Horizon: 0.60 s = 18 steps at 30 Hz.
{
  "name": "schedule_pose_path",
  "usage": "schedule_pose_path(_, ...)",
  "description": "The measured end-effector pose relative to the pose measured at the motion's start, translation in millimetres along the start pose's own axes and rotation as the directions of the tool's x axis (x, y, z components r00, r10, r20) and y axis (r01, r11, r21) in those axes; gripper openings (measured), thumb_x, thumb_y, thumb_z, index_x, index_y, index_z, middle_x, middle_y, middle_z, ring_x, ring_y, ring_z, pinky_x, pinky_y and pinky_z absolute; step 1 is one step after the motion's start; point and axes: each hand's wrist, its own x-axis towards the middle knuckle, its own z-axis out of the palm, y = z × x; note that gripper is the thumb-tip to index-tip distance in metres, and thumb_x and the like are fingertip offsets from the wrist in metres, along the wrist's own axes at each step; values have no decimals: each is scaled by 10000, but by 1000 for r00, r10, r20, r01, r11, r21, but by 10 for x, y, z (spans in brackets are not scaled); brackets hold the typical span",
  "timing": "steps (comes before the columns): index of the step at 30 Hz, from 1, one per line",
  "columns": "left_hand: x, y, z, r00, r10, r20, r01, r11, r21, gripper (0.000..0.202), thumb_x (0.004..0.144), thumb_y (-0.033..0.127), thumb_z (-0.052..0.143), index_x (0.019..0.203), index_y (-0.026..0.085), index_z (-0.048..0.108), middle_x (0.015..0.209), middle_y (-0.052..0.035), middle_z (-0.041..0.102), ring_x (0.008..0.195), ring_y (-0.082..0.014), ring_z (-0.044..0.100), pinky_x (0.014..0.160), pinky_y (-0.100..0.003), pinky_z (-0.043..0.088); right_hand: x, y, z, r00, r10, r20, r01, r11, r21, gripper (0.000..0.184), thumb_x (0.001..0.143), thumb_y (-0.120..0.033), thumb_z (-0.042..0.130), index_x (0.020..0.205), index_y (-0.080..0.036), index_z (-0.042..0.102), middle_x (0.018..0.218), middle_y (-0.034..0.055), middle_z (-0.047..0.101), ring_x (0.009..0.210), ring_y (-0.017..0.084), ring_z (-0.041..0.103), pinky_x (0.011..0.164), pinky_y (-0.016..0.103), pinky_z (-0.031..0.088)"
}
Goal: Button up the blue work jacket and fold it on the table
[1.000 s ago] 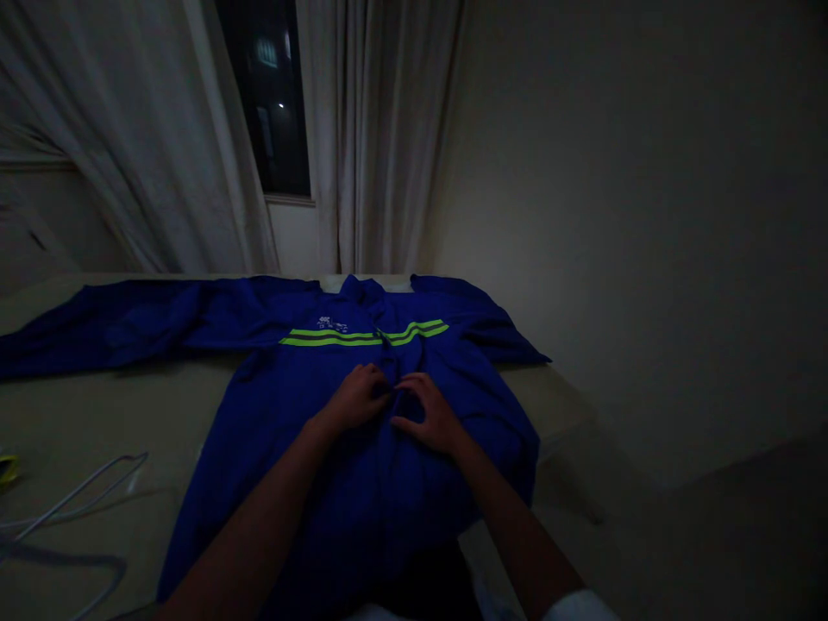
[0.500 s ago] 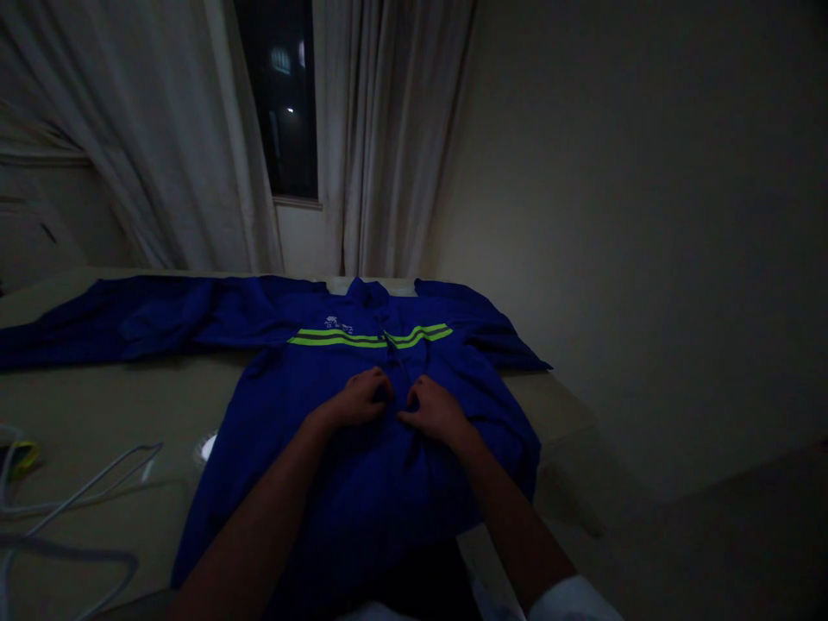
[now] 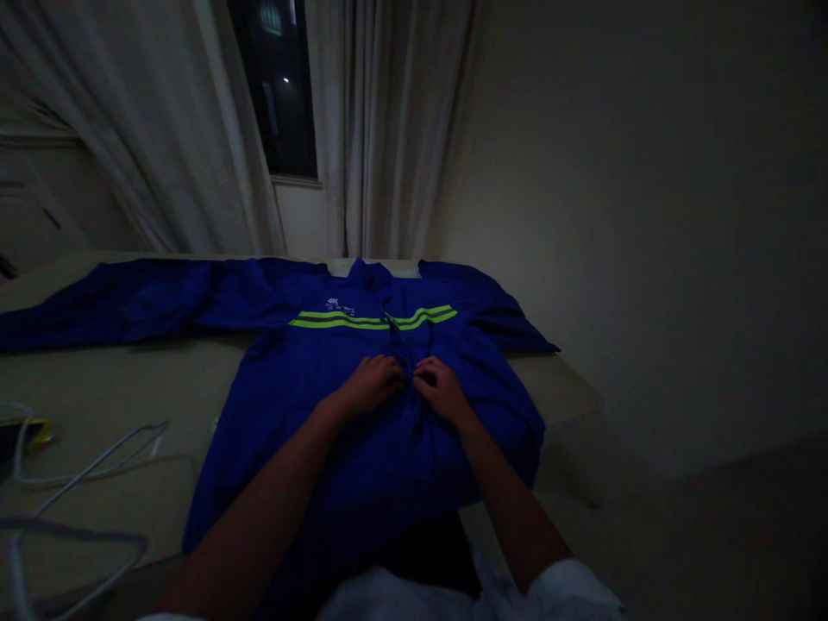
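A blue long-sleeved jacket with a yellow-green striped band lies spread face up, collar away from me. Both my hands are at its front opening, below the band. My left hand has its fingers closed on the left edge of the opening. Just to its right, my right hand pinches the other edge, thumb and forefinger curled together. The cloth bunches into folds between and below the hands. Whatever small fastener may be between the fingertips is too dark to make out.
The jacket rests on a pale table, whose right edge runs close to a wall. A white cable loops over the table at left, near a yellow and black object. Curtains flank a dark window behind.
My hands have moved slightly up the front opening and closer together. My right hand's fingers have closed into a pinch. The view has tilted down a little.
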Motion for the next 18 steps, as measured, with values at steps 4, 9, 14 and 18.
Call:
schedule_pose_path(4, 12, -33, 7, 997, 63, -35, -66, 996, -63, 190, 984, 220, 565, 1009, 261, 748, 1049, -58, 748, 994, -226, 659, 936, -353, 473, -7, -5, 0, 1000, -5, -27, 6, 1000, 15, 54, 848, -205, 672, 830, -205, 723, 1005, 56, 704, 914, 189, 675, 835, 319, 521)
schedule_pose_path(9, 30, -90, 57, 995, 55, -84, -73, 971, -228, 138, 945, 206, 599, 983, 241, 727, 981, -40, 759, 932, -205, 687, 851, -307, 495, -13, -41, -19, 999, -11, -48, 13, 999, 35, 89, 869, -249, 685, 801, -209, 726, 1003, 62, 719, 906, 191, 681, 849, 324, 525)
schedule_pose_path(14, 23, -90, 63, 998, -9, -67, -25, 871, -491, 138, 856, 260, 697, 981, 203, 691, 881, -12, 729, 782, -169, 669, 714, -271, 500, -7, -61, -32, 1000, -6, -31, 6, 1000, 29, 115, 873, -265, 684, 791, -205, 739, 1001, 70, 722, 897, 191, 683, 815, 315, 525)
schedule_pose_path(18, 18, -62, 46, 998, -18, -59, -17, 837, -547, 145, 803, 222, 701, 944, 192, 687, 867, -7, 722, 768, -158, 658, 710, -265, 503, -10, -52, -30, 1000, 5, -16, -4, 999, 33, 112, 871, -257, 686, 793, -204, 745, 1012, 65, 722, 880, 180, 681, 804, 307, 520)
